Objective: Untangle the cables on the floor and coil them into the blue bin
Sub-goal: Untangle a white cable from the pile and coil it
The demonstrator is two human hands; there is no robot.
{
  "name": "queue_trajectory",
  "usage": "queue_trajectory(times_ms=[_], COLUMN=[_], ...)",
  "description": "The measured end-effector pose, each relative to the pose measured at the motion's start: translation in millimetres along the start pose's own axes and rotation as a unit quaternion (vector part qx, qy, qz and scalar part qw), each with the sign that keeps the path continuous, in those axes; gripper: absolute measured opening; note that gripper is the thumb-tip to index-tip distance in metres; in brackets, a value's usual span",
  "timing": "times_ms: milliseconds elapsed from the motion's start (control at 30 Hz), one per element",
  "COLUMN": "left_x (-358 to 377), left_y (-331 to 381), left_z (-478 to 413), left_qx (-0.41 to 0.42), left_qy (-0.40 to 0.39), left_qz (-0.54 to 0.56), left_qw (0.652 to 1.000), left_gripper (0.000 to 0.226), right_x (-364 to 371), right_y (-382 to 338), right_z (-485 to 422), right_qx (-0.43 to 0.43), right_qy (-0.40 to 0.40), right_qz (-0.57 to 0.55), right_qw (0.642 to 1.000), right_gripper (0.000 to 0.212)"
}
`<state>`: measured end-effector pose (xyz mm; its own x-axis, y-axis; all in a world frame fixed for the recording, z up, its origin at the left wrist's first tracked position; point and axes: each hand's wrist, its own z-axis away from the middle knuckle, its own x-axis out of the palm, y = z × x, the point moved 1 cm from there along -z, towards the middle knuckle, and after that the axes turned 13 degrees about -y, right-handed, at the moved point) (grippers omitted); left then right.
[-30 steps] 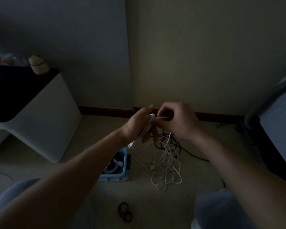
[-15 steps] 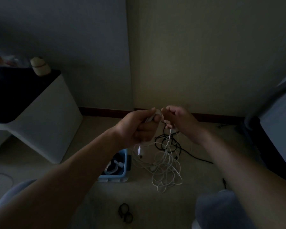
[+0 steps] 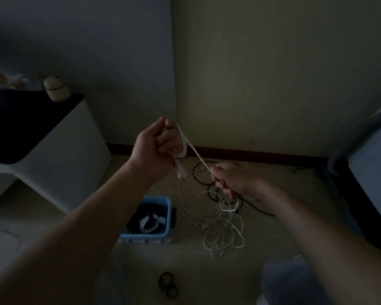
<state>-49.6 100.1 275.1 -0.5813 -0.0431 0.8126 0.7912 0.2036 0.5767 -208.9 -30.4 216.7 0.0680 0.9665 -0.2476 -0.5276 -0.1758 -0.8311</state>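
My left hand [image 3: 157,148] is raised and grips a small coil of the flat white cable [image 3: 197,156], whose plug [image 3: 180,171] dangles just below the fist. A taut stretch of that cable runs down and right to my right hand [image 3: 233,180], which pinches it lower over the floor. Beneath the right hand hangs a loose tangle of thin white cable [image 3: 223,230] that reaches the floor. Black cable [image 3: 209,183] lies looped on the floor behind the tangle. The blue bin [image 3: 166,225] stands left of the tangle with a coiled white cable [image 3: 150,223] and dark cable inside.
A white cabinet [image 3: 59,159] with a dark top stands at the left against the wall. Small black loops [image 3: 168,285] lie on the floor near me. A dark-framed piece of furniture [image 3: 361,172] fills the right edge. My knees show at both lower corners.
My hands have drawn apart. The left hand rose up and left with the coil, the right hand dropped to the right, and the flat cable now stretches taut between them.
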Motion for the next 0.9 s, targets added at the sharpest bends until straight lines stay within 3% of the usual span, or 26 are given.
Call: queue_trajectory(times_ms=[167,400,533,733,900], left_x=[-5,3,4,8,12], left_y=[1,-9,-18,-34,-39], left_z=[2,0,-3,-7,-10], left_qx=[0.029,0.016,-0.013,-0.078,-0.103], left_qy=[0.086,0.113,0.126,0.104,0.076], left_qz=[-0.014,-0.082,-0.178,-0.275,-0.324], left_qw=[0.996,0.990,0.976,0.953,0.937], left_gripper=[0.036,0.043,0.045,0.053,0.056], right_x=[12,26,26,13,0], right_y=[-5,-19,-29,-39,-41], right_z=[1,7,13,25,33], right_qx=[-0.055,-0.115,-0.141,-0.179,-0.167], right_qy=[-0.021,-0.019,0.019,0.065,-0.001], right_qz=[0.071,0.127,0.141,0.091,0.005], right_qw=[0.996,0.985,0.980,0.978,0.986], right_gripper=[0.015,0.015,0.019,0.017,0.031])
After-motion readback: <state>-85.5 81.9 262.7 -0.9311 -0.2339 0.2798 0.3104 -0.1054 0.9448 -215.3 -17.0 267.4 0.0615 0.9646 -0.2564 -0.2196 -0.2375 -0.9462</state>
